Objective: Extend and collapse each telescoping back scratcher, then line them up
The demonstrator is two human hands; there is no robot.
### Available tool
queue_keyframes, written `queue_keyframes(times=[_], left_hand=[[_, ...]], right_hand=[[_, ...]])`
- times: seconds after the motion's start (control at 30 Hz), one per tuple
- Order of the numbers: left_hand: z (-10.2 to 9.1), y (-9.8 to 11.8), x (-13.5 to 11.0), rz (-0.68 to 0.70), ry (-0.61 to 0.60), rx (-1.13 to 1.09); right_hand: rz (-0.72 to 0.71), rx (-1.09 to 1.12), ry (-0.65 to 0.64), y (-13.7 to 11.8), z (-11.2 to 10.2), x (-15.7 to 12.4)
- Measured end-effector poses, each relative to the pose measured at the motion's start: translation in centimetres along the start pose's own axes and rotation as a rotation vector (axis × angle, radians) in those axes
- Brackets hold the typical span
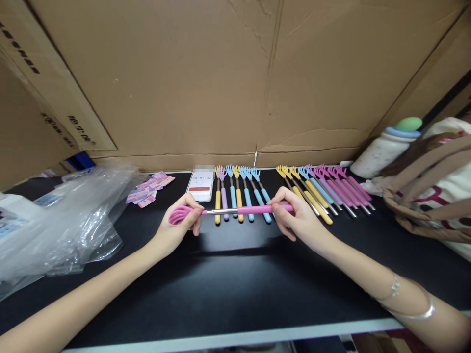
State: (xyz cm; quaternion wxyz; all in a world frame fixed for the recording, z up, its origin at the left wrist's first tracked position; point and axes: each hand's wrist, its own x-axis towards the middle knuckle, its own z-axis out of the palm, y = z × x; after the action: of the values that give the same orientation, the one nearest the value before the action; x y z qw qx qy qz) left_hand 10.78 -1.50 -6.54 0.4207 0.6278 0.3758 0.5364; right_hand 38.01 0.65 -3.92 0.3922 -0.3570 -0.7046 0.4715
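Observation:
A pink back scratcher (253,210) with a metal shaft is held level above the black table. My left hand (184,218) is closed around its clawed head end. My right hand (294,215) pinches the pink handle near its far end. Behind it lies a row of back scratchers (246,193) in yellow, purple and light blue, claws pointing to the back. To the right of that row is a second group of back scratchers (324,189) in yellow, blue, purple and pink, some with bare metal shaft ends toward me.
A phone (200,186) showing a timer lies behind my left hand. Small printed cards (149,189) and clear plastic bags (73,220) are on the left. A white bottle (384,149) and a bag (430,196) stand at right. Cardboard (206,83) walls the back.

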Motion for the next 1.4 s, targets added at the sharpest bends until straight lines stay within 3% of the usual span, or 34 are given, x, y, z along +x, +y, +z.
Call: queue_keyframes(times=[0.17, 0.47, 0.73, 1.0, 1.17, 1.4], left_hand=[[-0.1, 0.0, 0.0, -0.017, -0.013, -0.01], [0.3, 0.3, 0.1, -0.078, -0.011, -0.019], [0.5, 0.3, 0.1, -0.15, -0.007, -0.044], [0.5, 1.0, 0.2, -0.113, 0.004, 0.033], [0.1, 1.9, 0.6, -0.14, 0.052, 0.17], [-1.4, 2.0, 1.3, -0.122, 0.001, 0.315]], right_hand=[[-0.04, -0.045, -0.012, 0.2, 0.1, -0.1], [-0.282, -0.411, 0.095, 0.2, -0.2, -0.2], [-0.419, -0.496, 0.108, 0.4, -0.2, -0.3], [-0.383, -0.585, 0.101, 0.0, -0.3, -0.3], [-0.351, -0.794, 0.036, -0.7, -1.1, -0.1], [-0.358, -0.994, 0.006, -0.9, -1.3, 0.1]])
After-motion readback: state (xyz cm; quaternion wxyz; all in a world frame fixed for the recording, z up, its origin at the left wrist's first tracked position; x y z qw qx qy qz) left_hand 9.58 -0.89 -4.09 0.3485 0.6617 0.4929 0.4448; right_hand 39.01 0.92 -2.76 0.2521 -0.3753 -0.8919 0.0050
